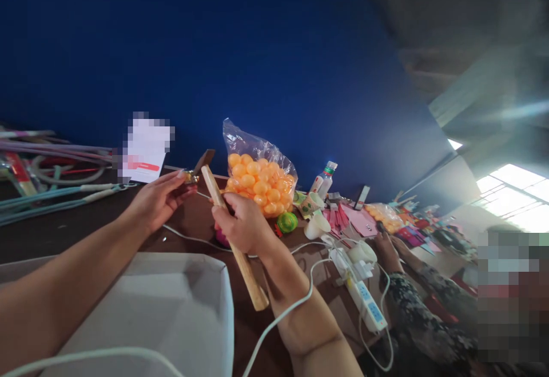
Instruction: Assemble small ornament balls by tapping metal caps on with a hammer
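Note:
My right hand [245, 222] is wrapped round the pale wooden handle of a hammer [247, 277], held tilted over the dark brown table. A dark, flat head [205, 160] shows at the handle's upper end; how it joins is unclear. Close to that end, my left hand [159, 202] pinches a small shiny gold-and-silver metal piece [191, 177], partly covered by the fingers. Behind my right hand stands a clear plastic bag of orange balls [261, 185]. A round green object [286, 223] lies beside the bag, and a pinkish-purple one [222, 238] is partly hidden by my right hand.
A white box [171, 308] stands in front of me. White cables run past my right arm to a power strip [364, 302]. Paper cups [317, 225], a bottle [328, 178] and pink papers [360, 219] lie rightward. A co-worker's hands [388, 251] are beyond. Rope-like cords [55, 202] lie left.

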Available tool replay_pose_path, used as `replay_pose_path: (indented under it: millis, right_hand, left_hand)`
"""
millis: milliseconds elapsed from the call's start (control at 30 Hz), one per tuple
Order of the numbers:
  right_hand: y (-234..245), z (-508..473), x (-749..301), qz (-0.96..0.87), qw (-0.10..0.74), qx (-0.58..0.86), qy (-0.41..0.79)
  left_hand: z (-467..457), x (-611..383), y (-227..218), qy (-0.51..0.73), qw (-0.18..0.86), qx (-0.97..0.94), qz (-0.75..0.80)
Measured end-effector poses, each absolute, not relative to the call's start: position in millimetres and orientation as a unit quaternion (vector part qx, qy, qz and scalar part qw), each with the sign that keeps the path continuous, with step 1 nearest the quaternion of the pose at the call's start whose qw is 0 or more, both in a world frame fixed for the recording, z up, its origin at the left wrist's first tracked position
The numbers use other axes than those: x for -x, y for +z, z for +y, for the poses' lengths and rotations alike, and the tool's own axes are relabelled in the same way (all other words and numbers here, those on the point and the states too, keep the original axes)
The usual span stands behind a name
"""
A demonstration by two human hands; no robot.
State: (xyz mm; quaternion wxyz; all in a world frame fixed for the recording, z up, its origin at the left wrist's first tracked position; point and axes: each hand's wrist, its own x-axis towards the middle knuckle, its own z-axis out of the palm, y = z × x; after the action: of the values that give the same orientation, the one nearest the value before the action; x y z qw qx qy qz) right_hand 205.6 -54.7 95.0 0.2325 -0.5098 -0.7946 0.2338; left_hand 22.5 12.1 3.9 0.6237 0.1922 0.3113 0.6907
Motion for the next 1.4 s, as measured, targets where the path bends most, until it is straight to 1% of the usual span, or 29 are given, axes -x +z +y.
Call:
replay_pose_path:
  millis: [67,100,200,233,267,333,400,500,567,633,700,767,800,833,900,967,1033,1300,1400]
  right_hand:
    - [107.9,-63.8,-212.6,-0.821,0.203,0.483,0.225]
    - [114.5,-70.2,-216.1,-0.841,0.172,0.464,0.22]
    - [125.3,-94.3,-220.2,-0.912,0.035,0.356,0.202]
    - [124.3,-103.0,-218.1,-0.932,-0.013,0.304,0.198]
    - [120.8,-111.3,-214.2,-0.943,-0.04,0.271,0.187]
    - [108.7,-125.7,-203.1,-0.954,-0.07,0.229,0.182]
    - [95.4,-135.2,-192.6,-0.951,-0.106,0.19,0.219]
    - [83.7,-135.9,-187.4,-0.955,-0.094,0.163,0.231]
    - [81.0,-125.1,-189.1,-0.959,-0.064,0.144,0.237]
    - [76.7,-105.2,-188.5,-0.958,-0.015,0.14,0.249]
    - [65.7,-80.5,-182.0,-0.946,0.05,0.202,0.249]
    - [48.1,-57.6,-170.9,-0.916,0.136,0.325,0.191]
    - [38.4,-48.9,-164.9,-0.904,0.15,0.364,0.164]
    - [29.3,-42.6,-159.2,-0.903,0.142,0.378,0.146]
    - [15.2,-36.9,-150.2,-0.906,0.098,0.398,0.111]
    - [7.6,-37.0,-144.8,-0.906,0.044,0.414,0.081]
    - [4.5,-38.3,-142.4,-0.902,0.015,0.428,0.064]
    - [-2.3,-34.0,-142.5,-0.895,0.023,0.443,0.05]
    - [-3.4,-38.0,-144.6,-0.895,0.052,0.44,0.047]
  left_hand:
    - [14.4,-17.7,7.6,0.716,0.604,-0.162,0.31]
    - [15.6,-14.7,10.0,0.727,0.596,-0.148,0.307]
    - [18.1,-5.7,17.6,0.74,0.581,-0.118,0.318]
    - [18.5,-3.3,19.7,0.746,0.577,-0.115,0.313]
    - [18.6,-1.3,21.3,0.751,0.57,-0.109,0.314]
    - [18.2,1.1,22.9,0.756,0.566,-0.107,0.311]
    - [17.7,1.5,22.3,0.754,0.567,-0.107,0.314]
    - [17.7,0.6,19.0,0.746,0.572,-0.103,0.323]
    - [18.4,0.1,16.2,0.739,0.579,-0.103,0.33]
    - [19.3,0.1,13.7,0.727,0.589,-0.102,0.337]
    - [20.0,0.4,11.6,0.718,0.599,-0.104,0.338]
    - [20.3,0.6,10.4,0.711,0.609,-0.106,0.335]
    - [20.3,0.6,10.2,0.708,0.613,-0.106,0.334]
    - [20.1,0.6,10.1,0.705,0.616,-0.105,0.334]
    - [19.6,0.3,10.5,0.703,0.618,-0.1,0.337]
    - [18.8,-0.3,10.8,0.702,0.618,-0.097,0.34]
    - [18.2,-1.0,10.5,0.698,0.62,-0.102,0.344]
    - [17.5,-1.4,6.4,0.681,0.626,-0.126,0.358]
    - [17.5,-0.6,6.7,0.675,0.629,-0.131,0.363]
